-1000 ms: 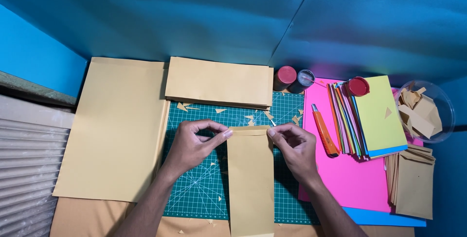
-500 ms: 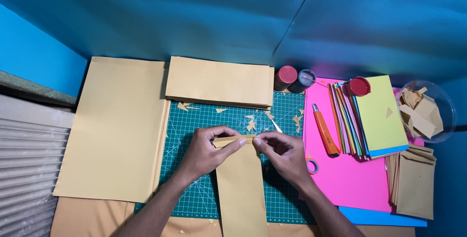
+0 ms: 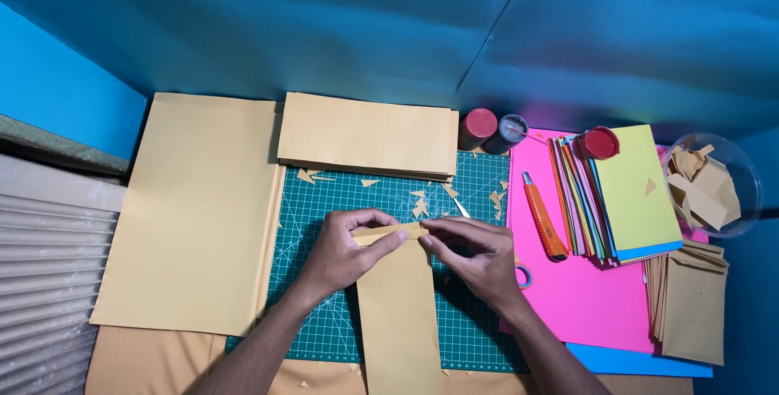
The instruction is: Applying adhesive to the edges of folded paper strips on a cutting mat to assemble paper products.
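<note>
Folding over top edge of tan paper strip (image 3: 398,314), matte kraft-like stock, long narrow rectangle, flat on green gridded cutting mat (image 3: 324,208). Strip lying with long axis running away from body toward blue wall, near end reaching off bottom of frame, far end sitting between both hands. Left hand (image 3: 345,249) pinching folded flap at strip's top-left corner, thumb and forefinger closed on paper, other fingers curled. Right hand (image 3: 475,257) pressing down on flap's right part, fingertips closed onto paper edge, palm hovering over mat just right of strip. Folded lip running crosswise, left to right, between the two hands.

Sitting around: big tan sheet (image 3: 195,208) left of mat, smooth and flat; stack of tan rectangles (image 3: 369,134) lying crosswise at mat's far edge; small tan offcuts (image 3: 422,200) scattered on mat. Lying right: orange utility knife (image 3: 544,216) on pink sheet (image 3: 584,298), fanned stack of coloured paper (image 3: 625,192) with lime top, pile of finished tan envelopes (image 3: 690,302), clear round bowl (image 3: 746,176) holding scraps.
</note>
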